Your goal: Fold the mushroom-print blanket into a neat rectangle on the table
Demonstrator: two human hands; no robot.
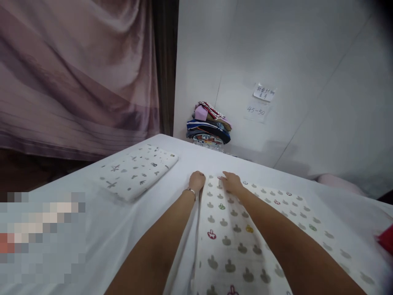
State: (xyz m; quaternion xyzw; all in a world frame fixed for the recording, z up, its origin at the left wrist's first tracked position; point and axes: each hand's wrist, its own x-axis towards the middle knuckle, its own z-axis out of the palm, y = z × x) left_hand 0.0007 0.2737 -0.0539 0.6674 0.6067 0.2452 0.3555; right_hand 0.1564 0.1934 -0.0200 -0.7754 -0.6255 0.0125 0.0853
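Observation:
A white cloth (233, 241) printed with small grey, red and green figures lies spread on the white table (101, 237) in front of me. Both my arms reach forward over it. My left hand (196, 181), with a bracelet at the wrist, is closed at the cloth's far left corner. My right hand (231, 182) rests on the cloth's far edge with its fingers curled onto the fabric. A second cloth (135, 172) of the same kind lies folded into a rectangle to the left.
A stack of folded coloured clothes (208, 125) sits at the table's far edge against the white wall. Paper notes (263, 93) hang on that wall. A mauve curtain (76, 73) hangs at the left. Something red (387, 239) shows at the right edge.

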